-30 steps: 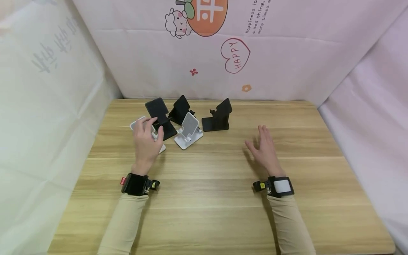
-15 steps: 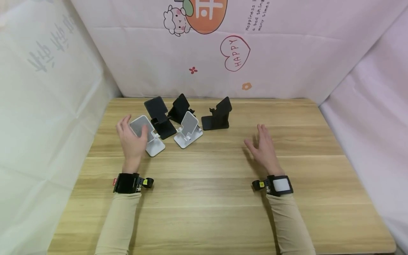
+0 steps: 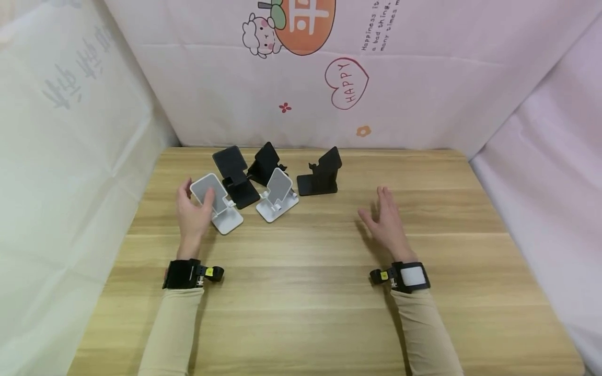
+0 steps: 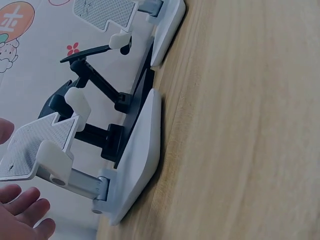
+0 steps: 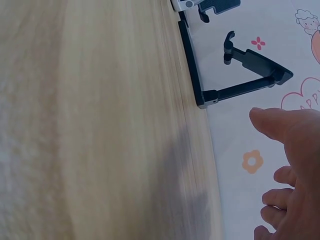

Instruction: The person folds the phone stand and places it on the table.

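Note:
A white phone stand point(image 3: 228, 221) with a grey-padded plate stands upright at the left of the group. My left hand point(image 3: 192, 217) is around its plate, with the thumb over the face and the other fingers at the left edge. In the left wrist view the plate of this white stand point(image 4: 37, 145) lies between thumb and fingers, and gaps show beside it; no firm grip is visible. Over the table's right half, my right hand point(image 3: 388, 225) has its fingers extended and holds nothing. The right wrist view shows that hand point(image 5: 300, 165) beyond a black phone stand point(image 5: 245, 90).
A second white phone stand point(image 3: 277, 206) sits right of the first. Behind them are two black stands, one at the left point(image 3: 241, 190) and one in the middle point(image 3: 265, 164). A patterned cloth point(image 3: 310, 120) hangs along the wooden table's point(image 3: 291, 303) back edge.
My left hand has gone from above the left white phone stand to its left side, its fingers now lower around the plate. The stands and my right hand stay in place.

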`<state>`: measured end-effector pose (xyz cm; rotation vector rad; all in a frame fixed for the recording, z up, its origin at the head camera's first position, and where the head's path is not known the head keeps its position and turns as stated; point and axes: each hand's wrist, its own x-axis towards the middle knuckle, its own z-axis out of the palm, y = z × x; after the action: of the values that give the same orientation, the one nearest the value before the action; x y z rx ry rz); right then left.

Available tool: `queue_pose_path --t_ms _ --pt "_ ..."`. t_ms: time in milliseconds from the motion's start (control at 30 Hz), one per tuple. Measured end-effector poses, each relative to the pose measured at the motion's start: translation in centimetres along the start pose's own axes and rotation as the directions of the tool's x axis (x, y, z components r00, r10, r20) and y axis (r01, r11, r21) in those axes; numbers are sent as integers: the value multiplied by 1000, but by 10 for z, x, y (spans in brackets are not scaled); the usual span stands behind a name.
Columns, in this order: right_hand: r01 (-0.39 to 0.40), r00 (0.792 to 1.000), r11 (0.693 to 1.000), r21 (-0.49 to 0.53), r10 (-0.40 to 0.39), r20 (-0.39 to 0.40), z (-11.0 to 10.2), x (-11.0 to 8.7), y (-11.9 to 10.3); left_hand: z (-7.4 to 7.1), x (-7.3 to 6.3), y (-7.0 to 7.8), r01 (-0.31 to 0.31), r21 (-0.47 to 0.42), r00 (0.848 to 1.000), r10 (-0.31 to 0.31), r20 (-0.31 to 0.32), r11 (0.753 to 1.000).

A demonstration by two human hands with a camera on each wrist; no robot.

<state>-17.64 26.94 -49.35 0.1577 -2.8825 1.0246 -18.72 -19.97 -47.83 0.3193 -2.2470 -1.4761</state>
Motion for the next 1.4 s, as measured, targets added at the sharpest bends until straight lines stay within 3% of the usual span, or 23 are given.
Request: queue_pose_path --t_ms 100,200,367,633,1167,1400 --pt "-11 1000 1000 6 11 5 0 -2 1 2 0 -1 26 -41 999 -25 25 999" --pt "-10 1000 1000 7 10 0 0 -3 2 4 1 -1 97 -104 994 -90 65 990" --pt "7 1000 1000 9 -7 -8 -1 -2 3 7 3 2 236 -183 971 -225 80 954" --pt "8 1000 1000 12 -8 0 0 -3 0 3 6 7 337 -308 942 -322 99 890" --pt "-3 999 997 76 0 42 10 -2 -8 0 3 14 319 -418 945 -321 69 850" --pt "-4 998 996 91 -1 62 19 -4 -9 -3 1 27 226 -470 966 -257 -3 853"
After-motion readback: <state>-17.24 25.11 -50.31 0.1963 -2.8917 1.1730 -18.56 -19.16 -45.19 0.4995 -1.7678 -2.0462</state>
